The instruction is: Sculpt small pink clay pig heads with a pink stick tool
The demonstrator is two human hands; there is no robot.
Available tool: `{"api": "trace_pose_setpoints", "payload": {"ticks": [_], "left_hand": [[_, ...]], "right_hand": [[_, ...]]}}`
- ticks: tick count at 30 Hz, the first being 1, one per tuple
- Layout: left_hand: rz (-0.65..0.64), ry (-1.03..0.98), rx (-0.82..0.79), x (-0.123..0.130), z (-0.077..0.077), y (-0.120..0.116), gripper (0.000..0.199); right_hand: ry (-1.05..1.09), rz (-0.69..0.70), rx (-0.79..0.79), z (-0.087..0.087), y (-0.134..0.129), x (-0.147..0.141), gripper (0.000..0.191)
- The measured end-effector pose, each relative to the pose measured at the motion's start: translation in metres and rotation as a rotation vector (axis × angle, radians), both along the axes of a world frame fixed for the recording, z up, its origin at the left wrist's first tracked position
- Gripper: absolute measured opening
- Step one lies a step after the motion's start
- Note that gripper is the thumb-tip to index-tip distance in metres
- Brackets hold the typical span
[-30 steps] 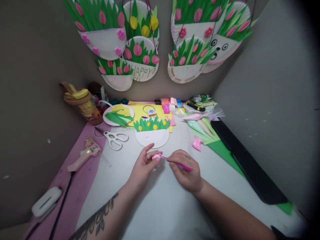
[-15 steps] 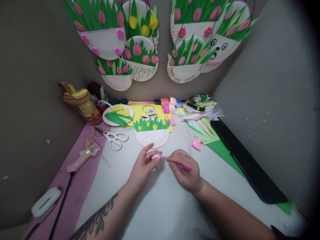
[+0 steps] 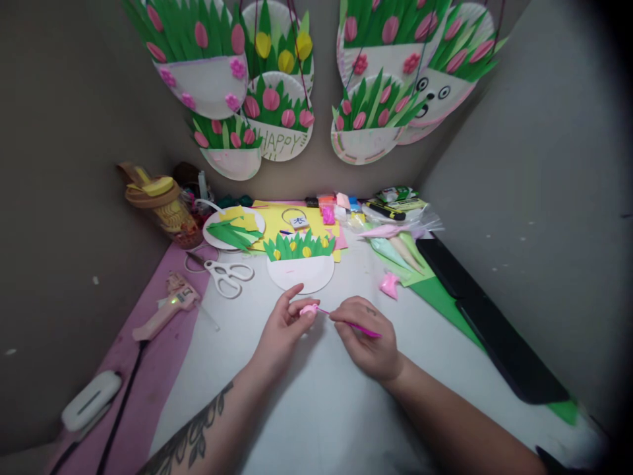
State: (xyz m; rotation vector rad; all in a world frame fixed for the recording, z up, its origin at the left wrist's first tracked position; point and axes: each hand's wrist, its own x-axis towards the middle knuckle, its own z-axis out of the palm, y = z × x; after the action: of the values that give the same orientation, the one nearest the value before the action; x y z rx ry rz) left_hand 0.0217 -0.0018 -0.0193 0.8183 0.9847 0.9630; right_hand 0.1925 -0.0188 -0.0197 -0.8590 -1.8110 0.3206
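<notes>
Between the thumb and fingers of my left hand (image 3: pixel 285 324) is a small pink clay piece (image 3: pixel 308 310). My right hand (image 3: pixel 368 336) grips a thin magenta tool (image 3: pixel 364 329), whose tip points left and reaches the clay's right side; whether it touches is too small to tell. Just beyond my hands lies a white paper-plate basket (image 3: pixel 301 272) with green paper grass and yellow flowers. A pink clay lump (image 3: pixel 389 285) rests on the table to the right, beyond my right hand.
White scissors (image 3: pixel 228 276), a pink glue gun (image 3: pixel 171 307) and a white case (image 3: pixel 91 400) lie left. A tumbler (image 3: pixel 165 208) stands back left. Colored clay packets (image 3: pixel 329 210) sit at the back, a black folded strip (image 3: pixel 509 343) right. Finished plate baskets (image 3: pixel 208 82) hang above.
</notes>
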Motion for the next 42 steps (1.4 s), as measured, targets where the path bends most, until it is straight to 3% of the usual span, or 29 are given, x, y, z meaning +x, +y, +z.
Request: {"api": "trace_pose_setpoints", "payload": {"ticks": [42], "left_hand": [[0.008,-0.006,-0.009,-0.0003,-0.0004,-0.0006,0.062]], "right_hand": [[-0.006,-0.025,0.002,0.0027,-0.0012,-0.0011,0.026]]}}
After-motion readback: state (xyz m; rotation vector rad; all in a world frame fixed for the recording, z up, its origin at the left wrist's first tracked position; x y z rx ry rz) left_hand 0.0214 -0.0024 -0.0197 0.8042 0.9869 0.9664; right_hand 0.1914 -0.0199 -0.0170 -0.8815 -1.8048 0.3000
